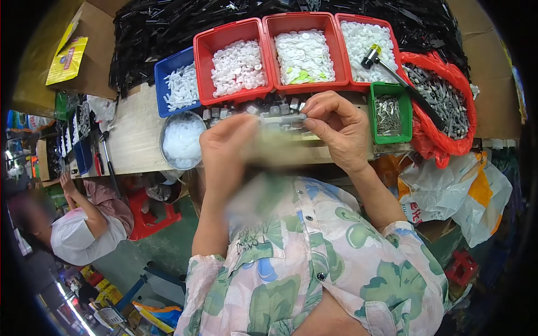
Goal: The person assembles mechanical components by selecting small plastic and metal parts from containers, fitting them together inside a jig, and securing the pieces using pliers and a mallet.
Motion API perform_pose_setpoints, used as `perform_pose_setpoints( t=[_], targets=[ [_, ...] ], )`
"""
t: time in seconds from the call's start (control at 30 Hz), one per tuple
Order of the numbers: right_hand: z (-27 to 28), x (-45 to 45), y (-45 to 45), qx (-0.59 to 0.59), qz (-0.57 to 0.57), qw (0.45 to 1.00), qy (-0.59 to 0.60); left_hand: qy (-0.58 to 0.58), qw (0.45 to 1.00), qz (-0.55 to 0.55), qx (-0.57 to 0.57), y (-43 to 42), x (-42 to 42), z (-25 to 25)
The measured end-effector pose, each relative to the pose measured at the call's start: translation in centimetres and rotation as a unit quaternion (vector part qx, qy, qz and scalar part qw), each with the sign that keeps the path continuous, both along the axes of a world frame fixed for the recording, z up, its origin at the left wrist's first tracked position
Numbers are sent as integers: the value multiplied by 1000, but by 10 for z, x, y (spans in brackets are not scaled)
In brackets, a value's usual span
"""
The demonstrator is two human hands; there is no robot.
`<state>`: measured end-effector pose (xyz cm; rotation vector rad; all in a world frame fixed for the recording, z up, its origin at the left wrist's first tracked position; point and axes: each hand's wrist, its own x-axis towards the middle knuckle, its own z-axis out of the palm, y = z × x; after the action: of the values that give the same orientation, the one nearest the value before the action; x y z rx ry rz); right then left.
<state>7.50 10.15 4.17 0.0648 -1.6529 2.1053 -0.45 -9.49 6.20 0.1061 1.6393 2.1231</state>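
Nearest is the patterned shirt (336, 252), its front just short of the bench (134, 134). Taking the green bin (390, 113) as the marker, the right hand (340, 126) is just left of it, thumb and fingers pinching one end of a small plastic part (280, 120). The left hand (227, 143) is farther left, its fingers curled at the part's other end; it is blurred, so its grip cannot be told. Between hand and bin only a narrow strip of wood is open.

The green bin holds metal pins and sits by the bench's front edge. Well left of it, a bowl (183, 140) of clear bits also sits at that edge, with wider open wood beyond it on the left. Small dark and clear caps (274, 106) lie left of the bin, behind the hands. Right of the bin, a hammer (412, 89) leans across a red bag (473, 112) of grey pieces. Beyond the bin, three red bins (200, 73) stand side by side, leaving little room, with a blue bin (162, 106) at their left end. Far left, a co-worker (84, 229) sits.
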Motion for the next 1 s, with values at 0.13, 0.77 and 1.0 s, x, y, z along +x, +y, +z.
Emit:
perform_pose_setpoints(
  t=[0.13, 0.77, 1.0],
  targets=[
    [2, 3, 0, -22, 2, 1000, -7, 2, 1000, -11, -11, 4, 0, -1],
    [3, 13, 25, 36, 81, 971, -221, 228, 959, -93, -141, 14, 2, -21],
    [-17, 32, 51, 103, 30, 955, -277, 452, 841, -115, -276, 30, 0, -34]
  ],
)
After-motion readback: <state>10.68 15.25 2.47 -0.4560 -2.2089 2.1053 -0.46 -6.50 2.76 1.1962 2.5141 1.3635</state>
